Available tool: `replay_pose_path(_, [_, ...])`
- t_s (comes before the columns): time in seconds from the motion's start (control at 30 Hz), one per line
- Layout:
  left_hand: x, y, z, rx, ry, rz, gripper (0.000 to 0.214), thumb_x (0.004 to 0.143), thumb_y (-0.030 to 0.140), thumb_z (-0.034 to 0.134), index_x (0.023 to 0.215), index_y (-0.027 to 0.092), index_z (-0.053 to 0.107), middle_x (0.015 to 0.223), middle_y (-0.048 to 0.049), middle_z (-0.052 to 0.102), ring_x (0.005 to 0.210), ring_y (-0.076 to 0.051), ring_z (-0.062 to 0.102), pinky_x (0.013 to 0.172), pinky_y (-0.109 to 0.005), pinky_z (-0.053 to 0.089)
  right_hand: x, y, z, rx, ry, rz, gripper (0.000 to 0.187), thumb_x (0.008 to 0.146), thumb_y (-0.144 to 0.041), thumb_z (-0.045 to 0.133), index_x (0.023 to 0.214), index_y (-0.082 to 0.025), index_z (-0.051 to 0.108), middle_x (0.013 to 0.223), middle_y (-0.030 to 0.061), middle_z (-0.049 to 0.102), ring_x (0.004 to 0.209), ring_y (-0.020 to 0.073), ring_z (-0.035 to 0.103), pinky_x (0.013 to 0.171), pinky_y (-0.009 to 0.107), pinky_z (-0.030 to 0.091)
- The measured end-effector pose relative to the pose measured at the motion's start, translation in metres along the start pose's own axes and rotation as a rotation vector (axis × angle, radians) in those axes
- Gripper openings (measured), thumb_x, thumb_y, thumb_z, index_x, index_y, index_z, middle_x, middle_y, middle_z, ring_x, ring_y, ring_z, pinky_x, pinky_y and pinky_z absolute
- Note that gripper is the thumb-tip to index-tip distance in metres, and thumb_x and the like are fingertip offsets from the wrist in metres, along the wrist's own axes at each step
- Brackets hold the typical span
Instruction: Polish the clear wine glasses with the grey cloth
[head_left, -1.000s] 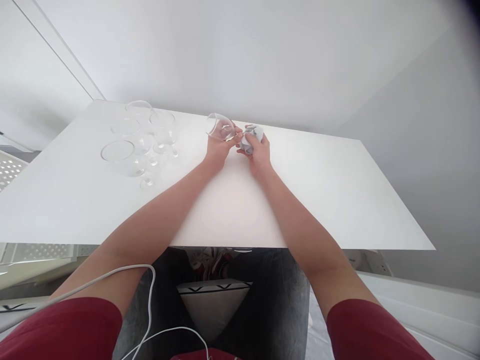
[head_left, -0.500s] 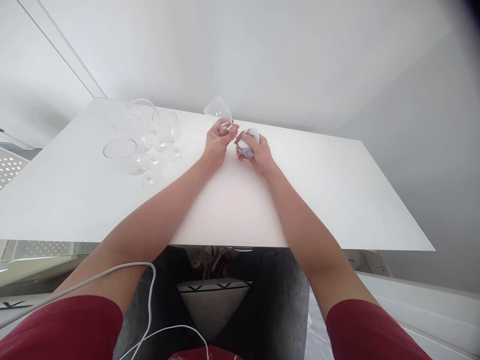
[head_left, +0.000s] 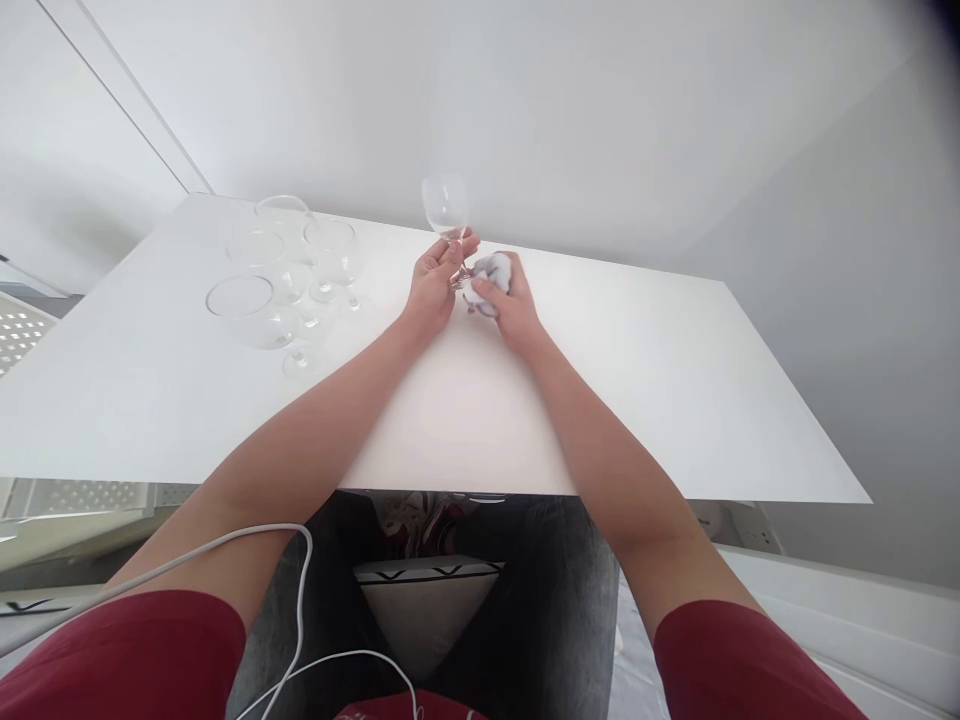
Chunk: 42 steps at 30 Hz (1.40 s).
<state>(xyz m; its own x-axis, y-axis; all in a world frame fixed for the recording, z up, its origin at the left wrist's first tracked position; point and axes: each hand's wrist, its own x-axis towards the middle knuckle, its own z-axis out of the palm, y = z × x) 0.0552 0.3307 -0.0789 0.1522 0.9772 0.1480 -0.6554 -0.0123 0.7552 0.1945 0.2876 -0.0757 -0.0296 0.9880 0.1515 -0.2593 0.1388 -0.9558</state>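
A clear wine glass (head_left: 446,205) is held nearly upright above the far part of the white table, its bowl up. My left hand (head_left: 436,272) is closed round the stem just under the bowl. In my right hand (head_left: 514,300) is a bunched grey-white cloth (head_left: 493,275), pressed against the foot of the glass. The cloth and fingers partly cover the foot.
Several clear stemmed glasses stand together at the left, the nearest being a wide-bowled glass (head_left: 251,310). The white table (head_left: 637,400) meets the wall behind. A white cable (head_left: 300,600) hangs over my left arm.
The glass has swung from leaning left to nearly upright. My right hand has brought the cloth slightly left, onto the foot of the glass.
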Motion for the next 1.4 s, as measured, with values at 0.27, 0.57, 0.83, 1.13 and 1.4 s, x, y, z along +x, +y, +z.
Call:
replay_pose_path(0.27, [0.000, -0.013, -0.006, 0.048, -0.100, 0.068, 0.057, 0.082, 0.050, 0.098, 0.122, 0.028, 0.065, 0.133, -0.0068, 0.078, 0.151, -0.034, 0.061, 0.128, -0.056, 0.046, 0.003, -0.007, 0.003, 0.234, 0.200, 0.089, 0.056, 0.094, -0.076, 0.073, 0.116, -0.026, 0.058, 0.117, 0.0034, 0.075, 0.115, 0.0200, 0.074, 0.093, 0.040, 0.067])
replay_pose_path(0.57, [-0.003, -0.008, -0.004, 0.109, -0.098, 0.053, 0.060, 0.073, 0.041, 0.103, 0.118, 0.030, 0.064, 0.133, -0.0056, 0.077, 0.142, -0.031, 0.067, 0.120, -0.051, 0.054, -0.001, -0.003, 0.002, 0.001, 0.169, -0.069, 0.066, 0.072, -0.055, 0.098, 0.121, -0.030, 0.061, 0.123, 0.0021, 0.071, 0.105, 0.0174, 0.071, 0.076, 0.029, 0.064])
replay_pose_path(0.83, [-0.011, 0.005, 0.004, 0.068, -0.068, -0.004, 0.058, 0.088, 0.064, 0.088, 0.127, 0.035, 0.058, 0.155, -0.0037, 0.065, 0.161, -0.033, 0.051, 0.128, -0.056, 0.044, 0.007, 0.006, -0.015, -0.122, 0.373, -0.218, 0.064, 0.075, -0.059, 0.093, 0.122, -0.028, 0.062, 0.130, 0.0036, 0.067, 0.123, 0.0204, 0.068, 0.098, 0.036, 0.066])
replay_pose_path(1.13, [-0.020, 0.010, 0.011, 0.010, -0.250, -0.047, 0.055, 0.086, 0.034, 0.092, 0.128, 0.033, 0.056, 0.147, -0.0020, 0.064, 0.161, -0.036, 0.051, 0.133, -0.061, 0.045, 0.014, 0.007, -0.023, 0.039, 0.478, 0.022, 0.057, 0.091, -0.069, 0.077, 0.126, -0.029, 0.057, 0.110, 0.0007, 0.069, 0.086, 0.0126, 0.073, 0.062, 0.021, 0.059])
replay_pose_path(1.4, [-0.024, 0.012, 0.014, 0.092, -0.354, -0.001, 0.056, 0.077, 0.027, 0.098, 0.119, 0.031, 0.062, 0.141, -0.0036, 0.065, 0.160, -0.043, 0.051, 0.121, -0.064, 0.056, 0.015, 0.007, -0.025, 0.041, 0.482, -0.098, 0.056, 0.087, -0.072, 0.080, 0.110, -0.025, 0.060, 0.102, 0.0014, 0.068, 0.092, 0.0137, 0.072, 0.069, 0.024, 0.065])
